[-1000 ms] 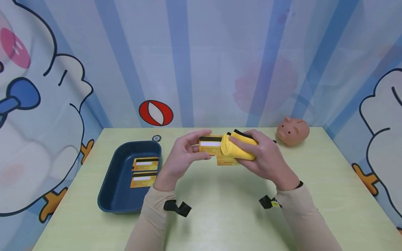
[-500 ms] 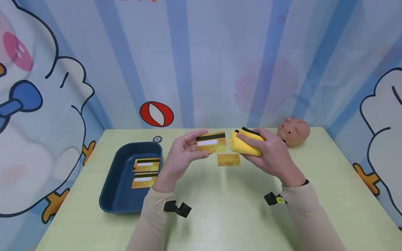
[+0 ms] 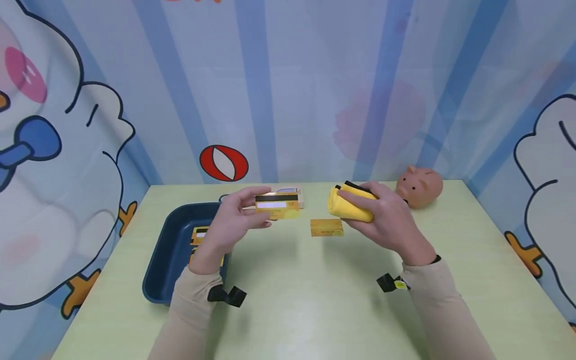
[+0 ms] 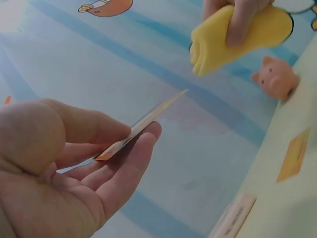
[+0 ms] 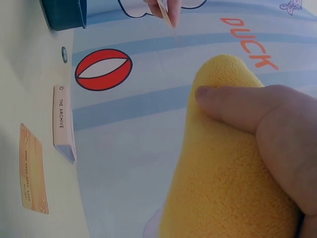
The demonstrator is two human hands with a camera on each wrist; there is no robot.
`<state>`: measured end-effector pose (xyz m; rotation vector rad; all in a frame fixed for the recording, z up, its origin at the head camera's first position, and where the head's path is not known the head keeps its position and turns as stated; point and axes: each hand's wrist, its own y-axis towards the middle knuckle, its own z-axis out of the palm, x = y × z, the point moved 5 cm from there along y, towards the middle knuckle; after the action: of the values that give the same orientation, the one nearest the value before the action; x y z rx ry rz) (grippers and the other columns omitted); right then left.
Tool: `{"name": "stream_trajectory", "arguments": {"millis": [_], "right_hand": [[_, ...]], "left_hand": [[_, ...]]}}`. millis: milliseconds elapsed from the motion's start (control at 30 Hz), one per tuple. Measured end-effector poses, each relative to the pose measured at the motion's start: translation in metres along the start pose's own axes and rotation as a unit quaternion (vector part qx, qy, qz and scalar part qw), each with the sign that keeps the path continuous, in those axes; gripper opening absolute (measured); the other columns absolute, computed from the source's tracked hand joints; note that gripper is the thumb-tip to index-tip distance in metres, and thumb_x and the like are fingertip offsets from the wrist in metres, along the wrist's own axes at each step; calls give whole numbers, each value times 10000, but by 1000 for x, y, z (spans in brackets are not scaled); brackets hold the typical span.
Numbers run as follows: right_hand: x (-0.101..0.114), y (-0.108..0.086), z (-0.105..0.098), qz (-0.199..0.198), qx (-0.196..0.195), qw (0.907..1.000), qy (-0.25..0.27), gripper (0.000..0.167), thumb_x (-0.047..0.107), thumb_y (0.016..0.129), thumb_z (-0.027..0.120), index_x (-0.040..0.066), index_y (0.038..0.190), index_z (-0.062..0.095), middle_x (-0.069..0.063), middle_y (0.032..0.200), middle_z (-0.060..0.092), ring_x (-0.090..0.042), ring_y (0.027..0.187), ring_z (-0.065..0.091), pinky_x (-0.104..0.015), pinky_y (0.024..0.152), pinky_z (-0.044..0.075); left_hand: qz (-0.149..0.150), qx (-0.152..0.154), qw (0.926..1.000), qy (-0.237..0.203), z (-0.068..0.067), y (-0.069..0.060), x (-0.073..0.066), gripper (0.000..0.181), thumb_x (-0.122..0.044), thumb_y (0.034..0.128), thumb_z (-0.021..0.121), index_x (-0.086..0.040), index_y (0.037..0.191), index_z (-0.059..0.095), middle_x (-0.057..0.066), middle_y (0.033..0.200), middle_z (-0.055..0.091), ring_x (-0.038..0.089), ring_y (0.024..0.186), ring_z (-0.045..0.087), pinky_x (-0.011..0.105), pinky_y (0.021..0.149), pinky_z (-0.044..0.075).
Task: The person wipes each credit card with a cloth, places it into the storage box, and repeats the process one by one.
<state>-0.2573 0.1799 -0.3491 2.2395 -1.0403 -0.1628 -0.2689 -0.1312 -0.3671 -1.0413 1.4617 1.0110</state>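
Observation:
My left hand (image 3: 229, 220) pinches a gold bank card (image 3: 278, 206) between thumb and fingers, its black stripe and white strip facing me. In the left wrist view that card shows nearly edge-on. My right hand (image 3: 390, 220) grips a folded yellow cloth (image 3: 353, 206) with black edging, the thumb pressed along it; cloth and card are apart. Flat on the table below the cloth lies another gold card (image 3: 327, 228). At the left, a dark blue tray (image 3: 157, 265) contains two more gold cards, partly covered by my left hand and wrist.
A pink piggy bank (image 3: 420, 188) stands at the table's back right. Near the back edge lies a pale book (image 5: 61, 116) marked THE ARCHIVE. A small round disc (image 5: 64, 54) sits between the book and the tray. A patterned curtain hangs behind the table.
The cloth, at first against the card, has moved off it to the right. My left hand has carried the card leftward, towards the tray, and the book has come into sight behind it.

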Motion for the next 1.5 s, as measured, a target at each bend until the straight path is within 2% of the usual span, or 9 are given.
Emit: {"name": "stream_trajectory", "arguments": {"millis": [100, 267, 433, 600, 700, 867, 1133, 1267, 1500], "right_hand": [[1, 1, 1, 17, 32, 9999, 125, 563, 254, 822, 909, 217, 1357, 736, -200, 1246, 653, -343, 1012, 650, -478, 699, 587], [3, 2, 2, 70, 91, 9996, 269, 555, 248, 826, 906, 214, 1354, 737, -191, 1250, 652, -335, 1027, 653, -474, 722, 589], [6, 2, 1, 122, 173, 9989, 412, 561, 231, 829, 901, 205, 1363, 731, -183, 1251, 650, -322, 1021, 652, -462, 722, 586], [9, 2, 1, 88, 175, 9987, 471, 570, 221, 823, 906, 204, 1364, 730, -177, 1242, 652, -312, 1007, 651, -454, 719, 584], [10, 3, 3, 34, 201, 9987, 471, 573, 223, 823, 909, 208, 1366, 729, -170, 1201, 655, -290, 968, 641, -433, 691, 572], [14, 2, 6, -29, 224, 9985, 501, 565, 233, 822, 908, 208, 1359, 734, -156, 1142, 656, -251, 907, 614, -394, 651, 533], [17, 3, 9, -40, 249, 9985, 495, 562, 244, 814, 912, 219, 1348, 740, -144, 1127, 655, -241, 879, 618, -405, 663, 529], [18, 3, 8, -53, 246, 9985, 482, 562, 251, 815, 914, 223, 1348, 741, -147, 1121, 654, -246, 879, 619, -404, 661, 531], [18, 2, 7, -44, 199, 9987, 467, 567, 259, 808, 924, 227, 1345, 744, -142, 1113, 658, -246, 878, 618, -402, 661, 530]], "left_hand": [[-40, -144, 9986, 514, -22, -6, -5, 529, -38, 997, 677, -96, 1509, 556, 192, 1437, 600, 322, 1072, 741, 406, 838, 651], [-46, -242, 9921, 1233, -60, -18, -7, 496, -69, 1035, 622, -121, 1522, 545, 114, 1571, 494, 297, 1095, 717, 399, 860, 648], [-212, -400, 9802, 1928, -98, -33, -7, 503, -51, 1050, 594, -92, 1544, 509, 199, 1463, 563, 338, 1132, 675, 348, 850, 645], [-527, -389, 9691, 2379, -120, -47, 4, 506, -48, 1049, 592, -16, 1539, 471, 275, 1358, 616, 350, 1111, 665, 375, 870, 637], [-733, -326, 9664, 2441, -127, -51, 18, 494, -21, 1034, 595, 50, 1505, 465, 289, 1286, 658, 321, 1058, 693, 365, 847, 639], [-1060, -293, 9553, 2744, -136, -59, 37, 470, 21, 980, 637, 103, 1427, 515, 263, 1106, 697, 278, 938, 713, 337, 779, 643], [-1701, -319, 9416, 2888, -134, -66, 65, 461, 112, 892, 718, 126, 1330, 575, 143, 899, 526, 231, 808, 711, 371, 707, 660], [-1922, -344, 9363, 2920, -130, -65, 72, 442, 125, 882, 725, 138, 1300, 584, 157, 915, 495, 222, 772, 722, 369, 686, 659], [-2236, -444, 9252, 3033, -128, -63, 74, 466, 126, 873, 730, 133, 1315, 583, 270, 1105, 541, 249, 817, 726, 343, 677, 656]]}}
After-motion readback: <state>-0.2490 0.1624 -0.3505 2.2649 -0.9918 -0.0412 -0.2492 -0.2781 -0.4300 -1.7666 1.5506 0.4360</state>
